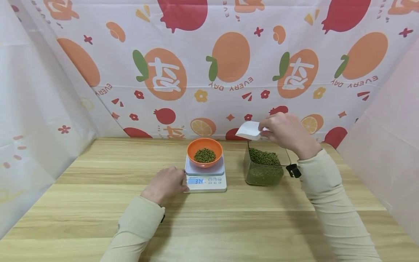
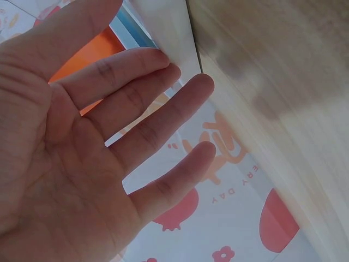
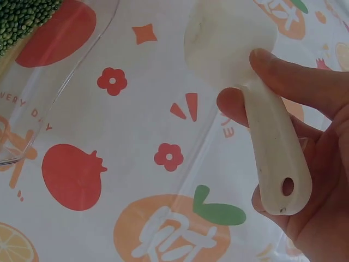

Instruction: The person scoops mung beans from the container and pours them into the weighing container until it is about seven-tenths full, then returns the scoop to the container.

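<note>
My right hand (image 1: 284, 131) pinches a white scoop (image 1: 248, 130) by its handle, thumb on top, above the clear container's back edge. Green mung beans (image 1: 264, 157) partly fill that clear container (image 1: 265, 178). An orange bowl (image 1: 204, 163) with a smaller heap of mung beans (image 1: 204, 155) sits on a white kitchen scale (image 1: 209, 187), whose lit display seems to read 37.4. At the scale's left side is my left hand (image 1: 167, 183), fingertips right at its edge. In the left wrist view its fingers (image 2: 147, 136) are spread and slightly bent, holding nothing.
The wood-grain table (image 1: 209, 225) runs back to a fruit-printed sheet (image 1: 199, 98). Pale sheets hang along the left (image 1: 42, 109) and right sides. A black clip-like piece (image 1: 293, 170) shows by the right sleeve cuff, close to the container's right side.
</note>
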Tool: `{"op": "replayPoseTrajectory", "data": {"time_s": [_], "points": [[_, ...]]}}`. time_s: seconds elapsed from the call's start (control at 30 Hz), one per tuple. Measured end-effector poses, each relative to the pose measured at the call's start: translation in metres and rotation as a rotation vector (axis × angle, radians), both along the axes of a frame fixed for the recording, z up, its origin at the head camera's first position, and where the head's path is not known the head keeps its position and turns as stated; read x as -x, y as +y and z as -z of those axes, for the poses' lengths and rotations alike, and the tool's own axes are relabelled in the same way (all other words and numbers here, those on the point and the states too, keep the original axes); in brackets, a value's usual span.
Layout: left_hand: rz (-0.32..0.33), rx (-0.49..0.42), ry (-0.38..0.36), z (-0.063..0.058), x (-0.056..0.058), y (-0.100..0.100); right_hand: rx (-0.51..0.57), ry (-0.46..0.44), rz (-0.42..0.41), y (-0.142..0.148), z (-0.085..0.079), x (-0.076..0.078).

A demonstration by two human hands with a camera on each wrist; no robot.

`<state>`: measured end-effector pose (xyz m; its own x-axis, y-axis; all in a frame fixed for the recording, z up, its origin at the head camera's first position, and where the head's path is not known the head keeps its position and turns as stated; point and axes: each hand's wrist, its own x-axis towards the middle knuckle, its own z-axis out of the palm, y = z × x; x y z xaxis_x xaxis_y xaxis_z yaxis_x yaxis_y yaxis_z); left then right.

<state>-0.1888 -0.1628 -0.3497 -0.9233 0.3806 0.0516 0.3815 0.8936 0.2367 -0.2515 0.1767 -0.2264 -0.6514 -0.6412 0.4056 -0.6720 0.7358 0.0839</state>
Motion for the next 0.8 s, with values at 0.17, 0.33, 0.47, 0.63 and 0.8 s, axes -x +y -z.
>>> {"op": "replayPoseTrajectory", "data": {"time_s": [0.17, 0.33, 0.47, 0.63, 0.8], "points": [[0.002, 0.006, 0.008, 0.000, 0.000, 0.000, -0.002, -0.035, 0.015, 0.002, -0.001, 0.000], [-0.007, -0.001, 0.011, 0.001, -0.001, 0.000, -0.003, -0.063, 0.032, 0.004, -0.001, 0.000], [-0.013, -0.009, -0.002, 0.001, -0.001, 0.001, 0.001, -0.083, 0.025, 0.006, -0.001, 0.001], [-0.006, -0.011, 0.005, 0.002, 0.000, 0.001, 0.008, -0.102, 0.014, 0.009, -0.002, 0.001], [-0.006, -0.007, 0.014, 0.001, 0.000, 0.001, 0.012, -0.120, 0.020, 0.012, -0.003, 0.000]]}}
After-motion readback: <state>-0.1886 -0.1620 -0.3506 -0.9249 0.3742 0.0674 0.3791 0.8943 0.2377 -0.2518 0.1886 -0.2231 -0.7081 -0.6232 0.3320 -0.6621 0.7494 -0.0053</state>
